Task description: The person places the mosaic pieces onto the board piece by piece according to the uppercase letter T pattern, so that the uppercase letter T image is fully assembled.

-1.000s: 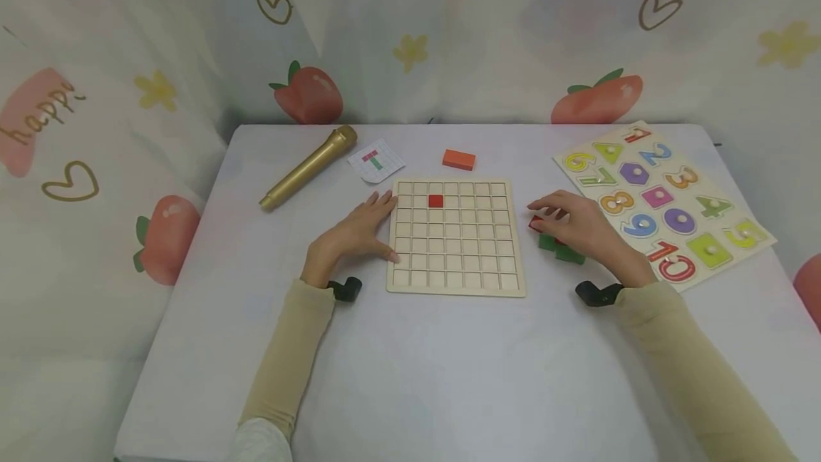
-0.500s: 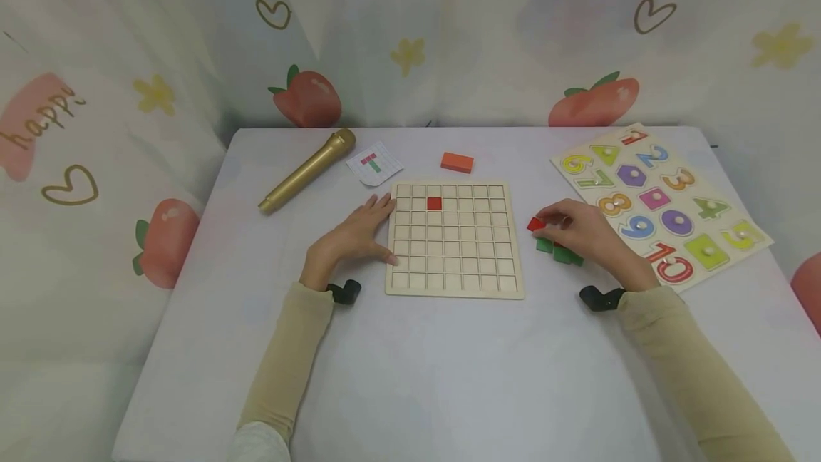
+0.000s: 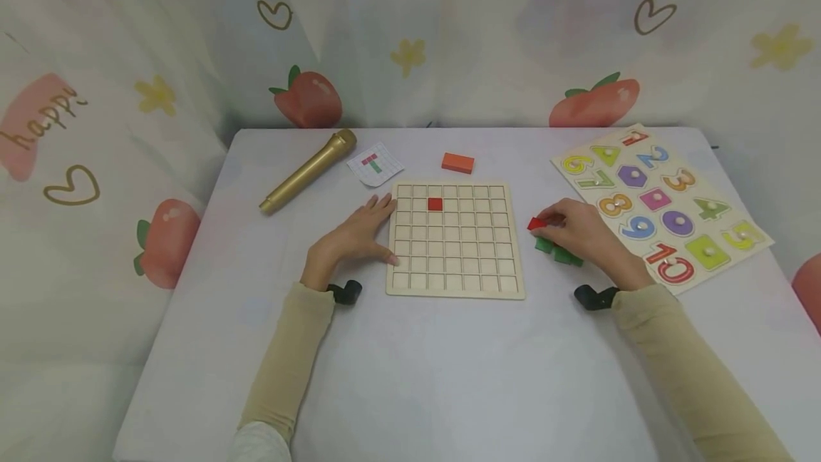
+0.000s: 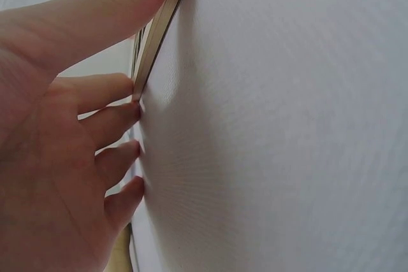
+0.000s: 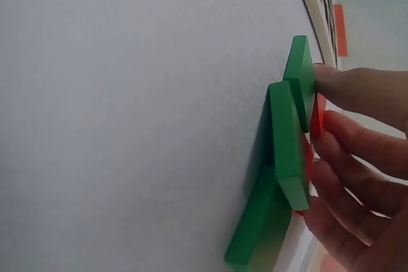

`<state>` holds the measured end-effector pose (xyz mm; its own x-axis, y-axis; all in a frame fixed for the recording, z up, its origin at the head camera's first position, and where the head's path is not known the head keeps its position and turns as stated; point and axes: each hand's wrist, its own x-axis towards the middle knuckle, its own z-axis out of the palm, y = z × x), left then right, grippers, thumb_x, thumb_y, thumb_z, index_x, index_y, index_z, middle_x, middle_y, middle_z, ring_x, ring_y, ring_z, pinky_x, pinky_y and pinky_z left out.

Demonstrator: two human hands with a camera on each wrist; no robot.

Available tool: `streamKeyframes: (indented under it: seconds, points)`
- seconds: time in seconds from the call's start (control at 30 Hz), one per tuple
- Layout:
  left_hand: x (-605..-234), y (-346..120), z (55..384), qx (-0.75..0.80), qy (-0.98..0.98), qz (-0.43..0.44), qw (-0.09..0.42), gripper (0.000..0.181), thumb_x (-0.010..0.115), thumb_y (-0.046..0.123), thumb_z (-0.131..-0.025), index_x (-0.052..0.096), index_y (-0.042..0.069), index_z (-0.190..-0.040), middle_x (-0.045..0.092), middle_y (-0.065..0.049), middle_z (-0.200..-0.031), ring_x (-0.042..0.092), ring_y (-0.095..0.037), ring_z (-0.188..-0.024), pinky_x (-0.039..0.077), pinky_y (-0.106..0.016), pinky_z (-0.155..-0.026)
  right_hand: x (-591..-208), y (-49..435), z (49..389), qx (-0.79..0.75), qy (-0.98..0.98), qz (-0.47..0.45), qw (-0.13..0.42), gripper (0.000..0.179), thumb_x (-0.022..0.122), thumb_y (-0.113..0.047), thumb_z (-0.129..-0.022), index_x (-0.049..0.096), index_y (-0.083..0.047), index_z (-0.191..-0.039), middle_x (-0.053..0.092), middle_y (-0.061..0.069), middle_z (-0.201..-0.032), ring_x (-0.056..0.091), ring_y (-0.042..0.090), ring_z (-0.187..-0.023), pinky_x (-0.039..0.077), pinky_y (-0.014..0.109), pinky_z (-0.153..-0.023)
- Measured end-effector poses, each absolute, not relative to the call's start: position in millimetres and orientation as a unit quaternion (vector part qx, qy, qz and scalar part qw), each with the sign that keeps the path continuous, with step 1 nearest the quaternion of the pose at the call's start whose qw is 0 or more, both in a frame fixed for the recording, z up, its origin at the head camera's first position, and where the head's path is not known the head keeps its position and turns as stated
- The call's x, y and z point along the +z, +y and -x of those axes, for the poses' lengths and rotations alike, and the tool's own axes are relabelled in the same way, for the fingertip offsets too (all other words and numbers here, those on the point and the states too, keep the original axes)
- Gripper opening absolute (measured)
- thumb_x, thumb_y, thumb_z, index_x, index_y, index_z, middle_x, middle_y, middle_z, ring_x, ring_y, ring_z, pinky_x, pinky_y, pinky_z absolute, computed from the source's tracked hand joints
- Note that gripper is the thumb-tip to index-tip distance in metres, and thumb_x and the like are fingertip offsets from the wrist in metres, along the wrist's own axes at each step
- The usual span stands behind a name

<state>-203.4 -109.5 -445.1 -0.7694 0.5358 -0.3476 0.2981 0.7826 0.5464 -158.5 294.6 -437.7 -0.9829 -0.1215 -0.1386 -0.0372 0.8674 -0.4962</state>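
A pale wooden grid board point(image 3: 452, 249) lies mid-table, with one red square tile point(image 3: 435, 204) in a cell of its second row. My left hand point(image 3: 349, 235) rests at the board's left edge, thumb and fingers spread; in the left wrist view its fingertips touch the board's side. Right of the board, my right hand point(image 3: 582, 231) pinches another red tile point(image 3: 536, 223) between thumb and fingers, and the tile is tilted. Several green tiles point(image 5: 289, 144) lie overlapped just below that hand. More red shows behind them in the right wrist view, partly hidden by the fingers.
A small pattern card point(image 3: 375, 164) with a red and green T lies behind the board. Near it are a gold microphone point(image 3: 311, 171) and an orange block point(image 3: 458, 162). A number-and-shape peg puzzle point(image 3: 663, 205) lies at the right, close to my right wrist.
My right hand has closed its thumb and fingers on the red tile, which has turned and tilted at the fingertips. The left hand stays at the board's edge.
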Motion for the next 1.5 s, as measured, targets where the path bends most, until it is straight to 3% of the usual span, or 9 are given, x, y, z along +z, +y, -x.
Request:
streamKeyframes:
  seconds: [0.4,0.73,0.97,1.33,1.5]
  points:
    - [-446,-110,202,0.234,0.911,-0.231,0.25,0.12,0.09,0.038,-0.078,0.013,0.01,-0.166,0.001,-0.006,-0.175,-0.006,-0.027,-0.161,0.002,-0.044,-0.133,-440,292,163,-0.254,0.963,0.051,0.071,0.042,0.078,-0.028,-0.093,0.071,0.001,-0.123,0.071,0.02,-0.114,0.058,0.029,-0.092,0.05,0.033,-0.075]
    - [-446,-108,201,0.239,0.91,-0.23,0.248,0.119,0.09,0.037,-0.078,0.014,0.01,-0.166,0.002,-0.005,-0.175,-0.006,-0.027,-0.161,0.003,-0.045,-0.133,-448,286,170,-0.287,0.955,0.072,0.034,0.038,0.077,-0.023,-0.092,0.071,-0.001,-0.123,0.07,0.018,-0.116,0.06,0.033,-0.107,0.053,0.055,-0.099]
    - [-447,-108,201,0.245,0.908,-0.232,0.25,0.117,0.089,0.037,-0.079,0.014,0.01,-0.166,0.002,-0.005,-0.175,-0.006,-0.026,-0.161,0.002,-0.043,-0.133,-450,277,177,-0.309,0.943,0.121,-0.008,0.032,0.081,-0.019,-0.089,0.075,-0.002,-0.115,0.072,0.013,-0.106,0.064,0.029,-0.099,0.054,0.048,-0.09]
    - [-445,-109,202,0.241,0.909,-0.229,0.249,0.118,0.089,0.036,-0.079,0.015,0.011,-0.166,0.002,-0.004,-0.175,-0.006,-0.025,-0.161,0.002,-0.042,-0.133,-449,260,190,-0.312,0.938,0.152,0.001,0.031,0.082,-0.018,-0.088,0.075,-0.003,-0.115,0.071,0.011,-0.104,0.062,0.026,-0.096,0.053,0.04,-0.084]
    - [-444,-109,202,0.241,0.909,-0.228,0.252,0.118,0.09,0.036,-0.079,0.015,0.01,-0.166,0.002,-0.004,-0.175,-0.007,-0.025,-0.161,0.002,-0.042,-0.133,-446,251,195,-0.311,0.932,0.185,-0.009,0.029,0.083,-0.014,-0.087,0.076,-0.001,-0.111,0.072,0.012,-0.1,0.064,0.028,-0.092,0.054,0.042,-0.082]
